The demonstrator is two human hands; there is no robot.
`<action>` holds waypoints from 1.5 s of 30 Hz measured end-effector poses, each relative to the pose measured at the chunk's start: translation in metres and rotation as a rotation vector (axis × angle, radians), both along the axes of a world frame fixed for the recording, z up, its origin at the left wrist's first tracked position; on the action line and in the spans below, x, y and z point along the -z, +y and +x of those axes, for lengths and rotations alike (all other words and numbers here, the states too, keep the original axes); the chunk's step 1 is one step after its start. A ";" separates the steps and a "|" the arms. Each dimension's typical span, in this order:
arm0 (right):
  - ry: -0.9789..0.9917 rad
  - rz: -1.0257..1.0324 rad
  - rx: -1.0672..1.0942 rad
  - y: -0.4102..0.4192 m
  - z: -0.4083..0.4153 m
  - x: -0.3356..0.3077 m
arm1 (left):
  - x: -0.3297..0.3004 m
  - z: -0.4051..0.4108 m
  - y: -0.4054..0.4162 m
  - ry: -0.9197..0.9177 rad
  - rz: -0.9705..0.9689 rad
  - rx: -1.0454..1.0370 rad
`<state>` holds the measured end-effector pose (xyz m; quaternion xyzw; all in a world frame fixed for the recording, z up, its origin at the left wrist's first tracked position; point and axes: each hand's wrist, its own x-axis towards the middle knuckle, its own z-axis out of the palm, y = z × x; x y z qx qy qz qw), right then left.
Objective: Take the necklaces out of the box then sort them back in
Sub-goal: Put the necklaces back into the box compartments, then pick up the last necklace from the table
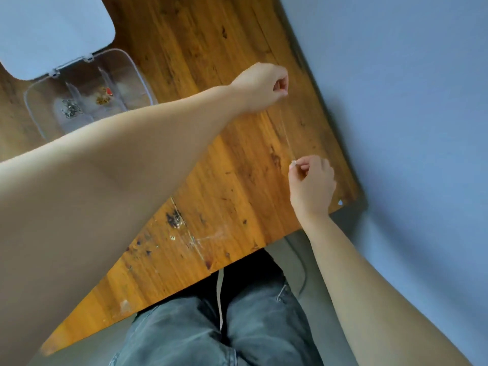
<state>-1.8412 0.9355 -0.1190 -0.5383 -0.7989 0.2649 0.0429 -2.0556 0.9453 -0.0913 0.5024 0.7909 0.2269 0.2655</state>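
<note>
At a wooden table [200, 159], a clear box [137, 75] with its white lid [50, 30] open holds two necklace clusters, one silver [70, 109], one gold and red [105, 95]. Two hands pinch one fine chain [286, 133] taut between them: left hand [260, 85] far, right hand [311, 183] near.

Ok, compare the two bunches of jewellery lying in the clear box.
The silver bunch is grey metal and lies in the left compartment; the gold bunch is yellowish with a red piece and lies in the next compartment to the right. Both sit loose in the open clear box, untouched by either hand.
</note>
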 end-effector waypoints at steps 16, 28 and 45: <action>-0.010 -0.018 -0.096 0.004 -0.062 -0.038 | -0.031 -0.087 -0.112 0.123 0.112 -0.290; 0.261 -0.519 -0.329 -0.054 -0.344 -0.053 | -0.021 -0.202 -0.297 -0.102 -0.037 -1.200; 0.195 0.037 -0.878 -0.048 -0.255 -0.049 | -0.021 -0.128 -0.337 0.270 0.057 -0.645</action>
